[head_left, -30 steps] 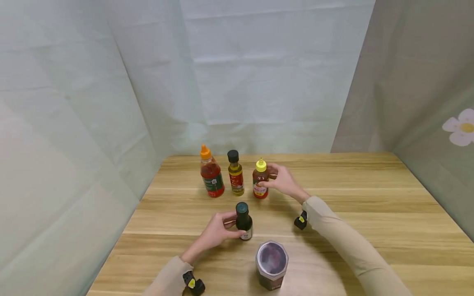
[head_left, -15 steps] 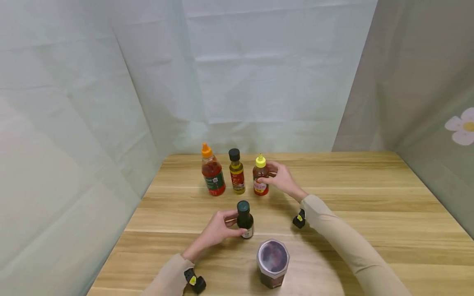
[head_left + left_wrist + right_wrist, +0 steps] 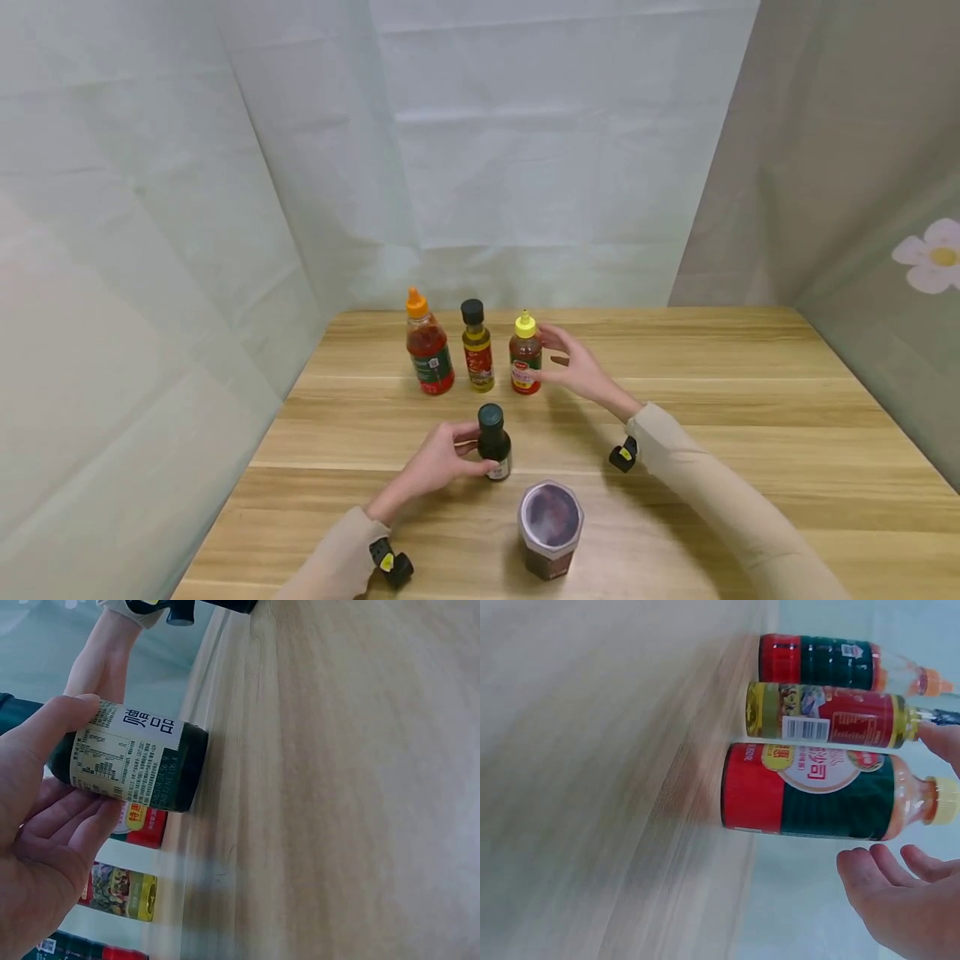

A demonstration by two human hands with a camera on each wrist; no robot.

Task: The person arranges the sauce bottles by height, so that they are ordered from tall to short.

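Observation:
My left hand (image 3: 442, 458) grips a small dark sauce bottle (image 3: 124, 754) with a green cap, thumb across its pale label and fingers on the far side. The bottle stands upright near the table's middle. Beyond it, my right hand (image 3: 577, 367) is beside a red sauce squeeze bottle (image 3: 810, 795) with a yellow cap. In the right wrist view a gap shows between the lower fingers (image 3: 862, 874) and this bottle, while the thumb (image 3: 941, 742) is near its neck. That bottle stands at the right end of a row of three.
An orange-capped red sauce bottle (image 3: 431, 358) and a black-capped oil bottle (image 3: 478, 354) stand left of the yellow-capped one. An octagonal jar (image 3: 551, 533) with a clear lid is at the front of the wooden table (image 3: 750, 433). Pale cloth (image 3: 555, 167) hangs behind.
My right hand has loosened from the yellow-capped bottle and drawn slightly to the right, so more of its label shows. The left hand keeps its grip in the same place.

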